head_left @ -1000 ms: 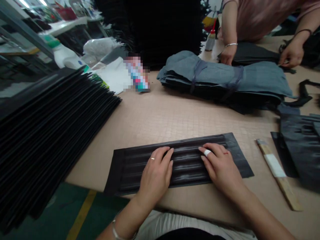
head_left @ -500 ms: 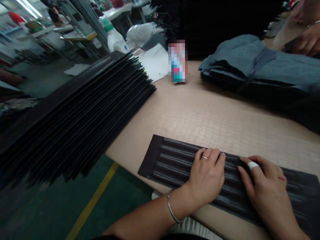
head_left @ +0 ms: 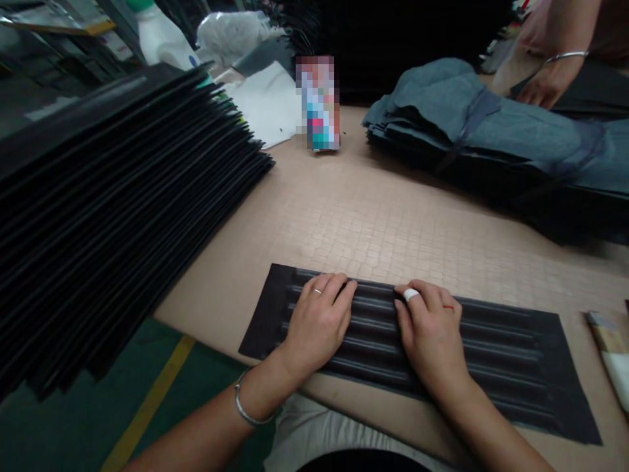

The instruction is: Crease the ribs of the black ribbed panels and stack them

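Observation:
A black leather-like panel (head_left: pixel 373 328) with several raised parallel ridges lies along the near edge of the tan table. My left hand (head_left: pixel 319 324) rests on its left half, fingers bent close together with the tips at the far edge. My right hand (head_left: pixel 432 328), a white band around one finger, grips at the far edge near the panel's middle, thumb and forefinger close together. Both palms hide part of the ridges, and the undersides of the fingers are out of sight.
A tall stack of black panels (head_left: pixel 113 216) leans over the table's left side. A tied grey-blue bundle (head_left: pixel 422 98) lies at the back right, near a co-worker's hand (head_left: pixel 545 82). White paper (head_left: pixel 268 105), a pixelated upright item (head_left: pixel 318 105) and a white bottle (head_left: pixel 162 39) stand behind.
The view has swung right and down, bringing the panel's whole right end and a brush-like object into sight. Both hands stay on the panel, with the right one slightly nearer its far edge.

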Tool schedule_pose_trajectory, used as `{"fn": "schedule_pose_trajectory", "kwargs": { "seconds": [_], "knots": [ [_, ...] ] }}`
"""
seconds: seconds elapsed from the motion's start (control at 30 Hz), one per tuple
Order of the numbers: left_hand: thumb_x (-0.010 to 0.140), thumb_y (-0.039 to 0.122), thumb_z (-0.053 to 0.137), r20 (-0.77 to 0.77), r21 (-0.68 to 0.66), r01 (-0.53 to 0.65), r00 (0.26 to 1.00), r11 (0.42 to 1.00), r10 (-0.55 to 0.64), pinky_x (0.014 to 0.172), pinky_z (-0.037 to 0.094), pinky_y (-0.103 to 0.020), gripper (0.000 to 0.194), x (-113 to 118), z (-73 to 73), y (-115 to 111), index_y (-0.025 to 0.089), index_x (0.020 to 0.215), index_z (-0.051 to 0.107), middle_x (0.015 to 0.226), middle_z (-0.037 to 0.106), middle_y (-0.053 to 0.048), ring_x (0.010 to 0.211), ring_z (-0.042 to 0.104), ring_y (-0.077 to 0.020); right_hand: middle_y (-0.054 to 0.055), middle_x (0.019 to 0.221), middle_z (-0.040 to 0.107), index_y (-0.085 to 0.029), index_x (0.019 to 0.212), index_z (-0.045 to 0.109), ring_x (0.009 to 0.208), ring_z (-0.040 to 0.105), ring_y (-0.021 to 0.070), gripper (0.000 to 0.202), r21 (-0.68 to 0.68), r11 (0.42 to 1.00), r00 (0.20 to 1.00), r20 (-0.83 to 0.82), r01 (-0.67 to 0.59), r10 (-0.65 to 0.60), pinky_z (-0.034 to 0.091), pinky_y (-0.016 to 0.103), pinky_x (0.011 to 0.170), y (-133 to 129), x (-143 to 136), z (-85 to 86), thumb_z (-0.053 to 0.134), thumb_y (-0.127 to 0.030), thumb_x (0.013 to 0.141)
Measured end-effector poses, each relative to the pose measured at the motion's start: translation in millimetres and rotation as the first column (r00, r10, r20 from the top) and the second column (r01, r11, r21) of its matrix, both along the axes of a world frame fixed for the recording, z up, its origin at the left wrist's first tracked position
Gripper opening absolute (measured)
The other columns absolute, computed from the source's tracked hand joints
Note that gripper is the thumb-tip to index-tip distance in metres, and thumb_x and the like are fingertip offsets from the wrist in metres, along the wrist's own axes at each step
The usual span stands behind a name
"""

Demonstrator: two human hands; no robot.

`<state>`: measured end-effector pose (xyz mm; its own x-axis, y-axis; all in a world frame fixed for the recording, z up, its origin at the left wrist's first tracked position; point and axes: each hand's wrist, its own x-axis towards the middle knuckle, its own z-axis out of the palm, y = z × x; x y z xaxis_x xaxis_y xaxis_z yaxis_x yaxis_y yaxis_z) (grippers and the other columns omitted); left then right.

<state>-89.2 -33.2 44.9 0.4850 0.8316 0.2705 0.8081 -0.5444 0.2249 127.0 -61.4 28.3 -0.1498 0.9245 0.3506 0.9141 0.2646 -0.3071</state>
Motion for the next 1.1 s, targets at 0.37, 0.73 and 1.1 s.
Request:
{"fn": "schedule_pose_trajectory", "kwargs": {
  "seconds": [0.37,0.73,1.1],
  "knots": [
    [0.100,0.013,0.051,0.019,0.012,-0.100,0.995,0.995,0.100,0.103,0.057,-0.048,0.030,-68.8,-1.9,7.1,0.015,0.127,0.063,0.128,0.067,-0.013,0.121,0.061,-0.0277,0.014,0.120,0.064,-0.021,0.120,0.060,0.111,0.055,0.0321,0.018,-0.044,0.994,0.992,-0.086,-0.096,0.092,0.043,0.050,0.091,15.5,-31.1,-1.1,0.049,-0.020,0.106],
    [0.099,0.019,0.054,0.009,0.117,-0.045,0.999,0.992,0.044,0.102,0.055,-0.050,0.028,-82.1,-15.8,13.1,0.012,0.125,0.063,0.123,0.067,-0.016,0.115,0.063,-0.0328,0.012,0.110,0.060,-0.017,0.104,0.066,0.102,0.050,0.0290,0.018,-0.166,0.970,0.984,-0.057,-0.176,0.169,0.048,0.044,0.086,49.6,-139.3,6.5,0.049,-0.022,0.106],
    [0.098,0.024,0.054,-0.021,0.150,-0.073,0.997,0.986,0.077,0.102,0.054,-0.056,0.029,-79.8,-18.5,17.2,0.017,0.125,0.063,0.120,0.067,-0.015,0.111,0.064,-0.0357,0.010,0.111,0.065,-0.017,0.100,0.067,0.104,0.054,0.0264,0.009,-0.139,0.989,0.997,-0.055,-0.054,0.047,0.051,0.042,0.090,29.5,-37.8,2.1,0.059,-0.019,0.104]
  ]
}}
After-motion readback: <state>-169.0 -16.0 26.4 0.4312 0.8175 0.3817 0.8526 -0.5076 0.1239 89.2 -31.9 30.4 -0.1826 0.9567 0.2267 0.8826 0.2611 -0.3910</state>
